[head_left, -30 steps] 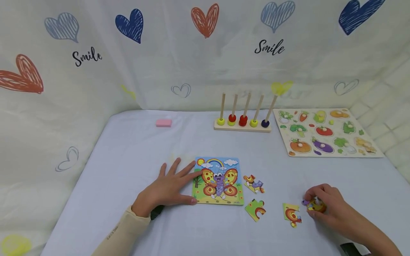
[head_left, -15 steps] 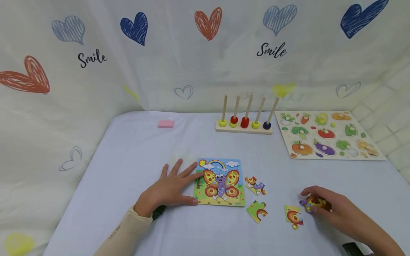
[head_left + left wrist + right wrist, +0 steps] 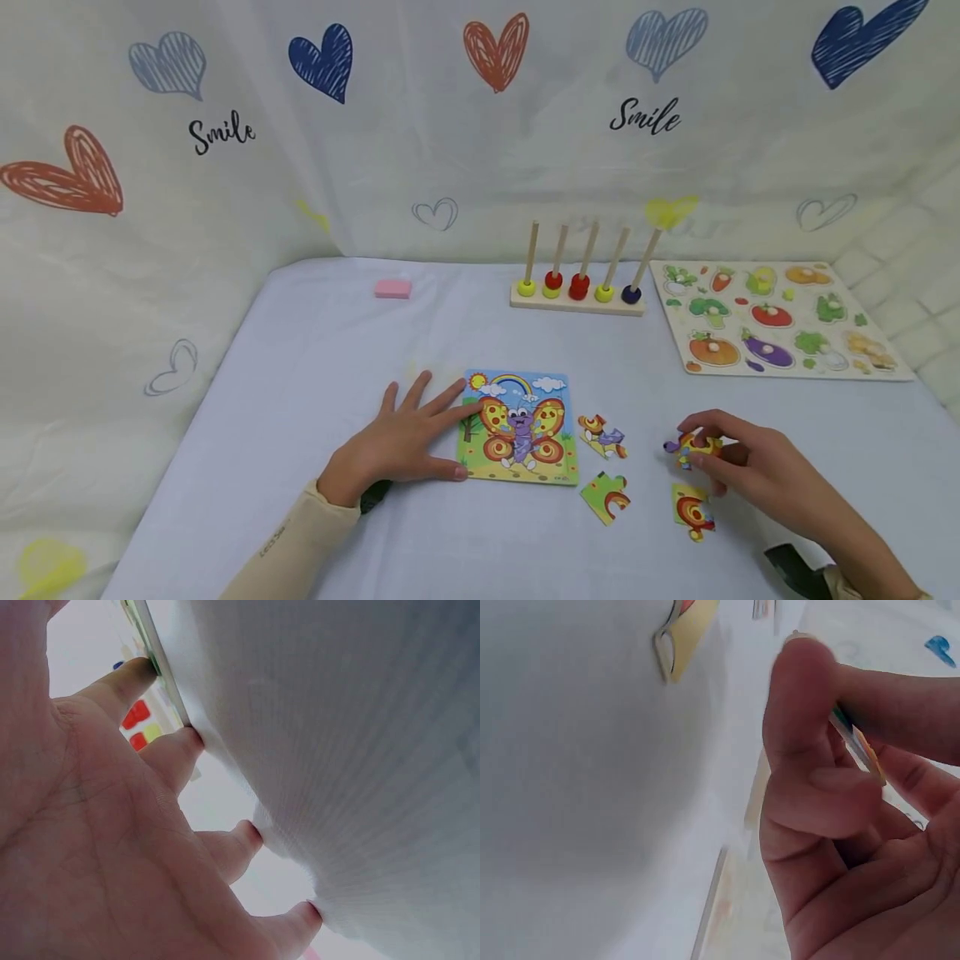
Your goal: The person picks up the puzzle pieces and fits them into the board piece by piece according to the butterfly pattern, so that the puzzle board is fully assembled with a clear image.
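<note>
My left hand (image 3: 393,442) lies with spread fingers at the left side of a square butterfly puzzle board (image 3: 517,427), its index finger and thumb touching the board. In the left wrist view the fingertips (image 3: 251,834) press on the white cloth and the board's edge. On the right, my right hand (image 3: 757,467) pinches a yellow and purple puzzle piece (image 3: 697,448) between thumb and fingers; in the right wrist view most of that piece is hidden. Below it lies another puzzle piece (image 3: 693,510). Two more, a brown-and-purple piece (image 3: 602,436) and a green piece (image 3: 606,497), lie beside the board.
A wooden bead stacker (image 3: 577,298) with coloured beads stands at the back. To its right lies a vegetable peg puzzle (image 3: 780,333). A pink block (image 3: 393,288) sits at the back left. A curtain printed with hearts hangs behind the table.
My right hand has moved left and slightly up with the pinched puzzle piece, now above the loose piece. The left hand stays on the board. The head view has shifted slightly.
</note>
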`<state>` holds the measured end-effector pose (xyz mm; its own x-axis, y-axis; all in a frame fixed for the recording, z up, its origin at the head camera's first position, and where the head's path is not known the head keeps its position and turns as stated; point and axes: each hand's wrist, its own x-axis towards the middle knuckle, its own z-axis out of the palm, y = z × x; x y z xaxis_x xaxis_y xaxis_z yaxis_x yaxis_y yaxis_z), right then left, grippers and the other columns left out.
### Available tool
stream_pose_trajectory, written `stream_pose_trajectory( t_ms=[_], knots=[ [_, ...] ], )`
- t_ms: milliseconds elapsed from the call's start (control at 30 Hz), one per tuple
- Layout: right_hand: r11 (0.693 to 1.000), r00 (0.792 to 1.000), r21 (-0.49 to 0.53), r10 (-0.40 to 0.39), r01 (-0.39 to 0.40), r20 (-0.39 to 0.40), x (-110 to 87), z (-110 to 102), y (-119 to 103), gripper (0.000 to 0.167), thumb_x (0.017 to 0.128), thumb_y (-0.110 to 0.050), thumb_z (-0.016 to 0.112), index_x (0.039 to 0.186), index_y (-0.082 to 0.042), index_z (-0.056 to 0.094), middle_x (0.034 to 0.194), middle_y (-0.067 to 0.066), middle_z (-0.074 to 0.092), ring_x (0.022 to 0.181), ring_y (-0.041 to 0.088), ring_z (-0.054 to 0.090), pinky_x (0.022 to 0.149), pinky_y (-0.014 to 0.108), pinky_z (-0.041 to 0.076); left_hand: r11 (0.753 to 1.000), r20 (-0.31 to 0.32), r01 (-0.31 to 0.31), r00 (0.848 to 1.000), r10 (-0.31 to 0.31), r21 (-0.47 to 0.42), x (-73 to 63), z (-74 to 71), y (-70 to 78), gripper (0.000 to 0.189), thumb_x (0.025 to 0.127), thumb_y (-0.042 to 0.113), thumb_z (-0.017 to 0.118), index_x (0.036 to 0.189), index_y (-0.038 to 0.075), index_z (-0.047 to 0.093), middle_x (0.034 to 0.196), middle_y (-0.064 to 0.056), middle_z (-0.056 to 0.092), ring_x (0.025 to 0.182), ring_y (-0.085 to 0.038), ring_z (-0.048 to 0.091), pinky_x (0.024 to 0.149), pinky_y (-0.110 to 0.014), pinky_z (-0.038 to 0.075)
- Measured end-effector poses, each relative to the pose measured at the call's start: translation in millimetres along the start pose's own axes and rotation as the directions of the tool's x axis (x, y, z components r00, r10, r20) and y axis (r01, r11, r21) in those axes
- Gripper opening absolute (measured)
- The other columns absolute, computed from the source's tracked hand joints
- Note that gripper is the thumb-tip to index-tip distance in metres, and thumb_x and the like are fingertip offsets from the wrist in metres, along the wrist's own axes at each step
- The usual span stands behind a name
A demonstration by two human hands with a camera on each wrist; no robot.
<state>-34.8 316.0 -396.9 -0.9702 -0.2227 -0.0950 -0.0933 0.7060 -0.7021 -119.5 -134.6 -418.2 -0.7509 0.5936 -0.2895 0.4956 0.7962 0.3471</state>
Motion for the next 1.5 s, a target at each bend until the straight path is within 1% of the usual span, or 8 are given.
stream_pose_trajectory(
  t_ms=[133, 233, 433, 567, 700, 900, 1133, 1500],
  knots=[
    [0.999, 0.999, 0.046, 0.017, -0.019, 0.031, 8.4, 5, -10, 0.031, 0.102, -0.009, 0.074, 0.132, -0.008, 0.066, 0.107, 0.004, 0.069, 0.054, 0.018, 0.06, 0.055, 0.028, 0.048, 1.0, 0.005, 0.001, 1.0, -0.001, 0.001, -0.8, -0.5, 0.4, 0.092, 0.09, 0.066, 0.078, 0.168, 0.04, 0.037, 0.18, 0.006, 0.012, 0.163, -0.044, -0.003, 0.119, -0.079, 0.0],
    [0.997, 0.999, 0.078, 0.002, -0.005, 0.037, 14.8, 10, -17, 0.032, 0.102, -0.011, 0.074, 0.133, -0.008, 0.067, 0.105, 0.004, 0.069, 0.052, 0.019, 0.059, 0.053, 0.029, 0.047, 1.0, 0.011, 0.007, 1.0, -0.008, 0.006, -2.1, -1.7, 0.2, 0.092, 0.09, 0.065, 0.078, 0.168, 0.039, 0.037, 0.18, 0.006, 0.013, 0.163, -0.044, -0.003, 0.119, -0.079, 0.0],
    [0.994, 0.997, 0.097, -0.064, 0.058, 0.052, 28.2, 16, -27, 0.034, 0.105, -0.01, 0.07, 0.139, -0.01, 0.066, 0.077, -0.001, 0.063, 0.054, 0.019, 0.059, 0.052, 0.029, 0.046, 1.0, 0.001, -0.009, 1.0, 0.009, 0.01, -1.9, -6.5, -0.2, 0.091, 0.091, 0.064, 0.078, 0.168, 0.038, 0.037, 0.18, 0.004, 0.013, 0.162, -0.046, -0.002, 0.118, -0.08, 0.001],
    [0.99, 0.99, 0.1, -0.108, 0.099, 0.089, 37.2, 21, -33, 0.034, 0.106, -0.009, 0.069, 0.14, -0.01, 0.065, 0.069, -0.004, 0.06, 0.055, 0.019, 0.059, 0.052, 0.028, 0.045, 1.0, -0.003, -0.01, 1.0, 0.01, 0.005, -2.3, -6.7, -0.9, 0.091, 0.091, 0.063, 0.078, 0.168, 0.039, 0.038, 0.18, 0.004, 0.013, 0.162, -0.046, -0.001, 0.118, -0.08, 0.001],
    [0.99, 0.989, 0.114, -0.096, 0.083, 0.112, 45.4, 29, -40, 0.034, 0.104, -0.009, 0.071, 0.138, -0.008, 0.064, 0.071, -0.003, 0.062, 0.058, 0.018, 0.061, 0.055, 0.028, 0.05, 1.0, -0.004, -0.013, 1.0, 0.013, 0.014, -2.4, -5.6, -1.8, 0.09, 0.091, 0.065, 0.077, 0.168, 0.039, 0.037, 0.18, 0.005, 0.013, 0.162, -0.045, -0.001, 0.118, -0.08, 0.002],
    [0.984, 0.994, 0.171, -0.07, 0.055, 0.086, 55.9, 39, -51, 0.027, 0.101, -0.007, 0.074, 0.126, 0.0, 0.066, 0.089, 0.004, 0.069, 0.063, 0.018, 0.065, 0.057, 0.03, 0.055, 1.0, -0.004, -0.015, 1.0, 0.015, 0.015, -0.9, -5.5, -1.5, 0.091, 0.09, 0.065, 0.078, 0.168, 0.039, 0.037, 0.18, 0.005, 0.013, 0.162, -0.045, -0.001, 0.118, -0.08, 0.002],
    [0.979, 0.986, 0.187, -0.109, 0.084, 0.13, 68.5, 50, -60, 0.017, 0.104, -0.004, 0.069, 0.119, 0.003, 0.069, 0.077, -0.001, 0.071, 0.066, 0.017, 0.068, 0.064, 0.03, 0.058, 1.0, -0.001, -0.011, 1.0, 0.011, 0.01, -0.1, -3.6, -1.1, 0.091, 0.09, 0.065, 0.078, 0.168, 0.04, 0.038, 0.18, 0.005, 0.013, 0.162, -0.045, -0.001, 0.118, -0.08, 0.002],
    [0.979, 0.978, 0.168, -0.142, 0.116, 0.152, 87.6, 66, -71, 0.008, 0.104, -0.009, 0.071, 0.109, -0.003, 0.072, 0.082, 0.001, 0.07, 0.061, 0.017, 0.065, 0.056, 0.03, 0.055, 1.0, -0.006, -0.015, 1.0, 0.015, 0.008, -1.1, -1.9, -1.1, 0.09, 0.09, 0.065, 0.078, 0.167, 0.04, 0.038, 0.18, 0.005, 0.013, 0.163, -0.044, -0.001, 0.118, -0.08, 0.002]
  ],
)
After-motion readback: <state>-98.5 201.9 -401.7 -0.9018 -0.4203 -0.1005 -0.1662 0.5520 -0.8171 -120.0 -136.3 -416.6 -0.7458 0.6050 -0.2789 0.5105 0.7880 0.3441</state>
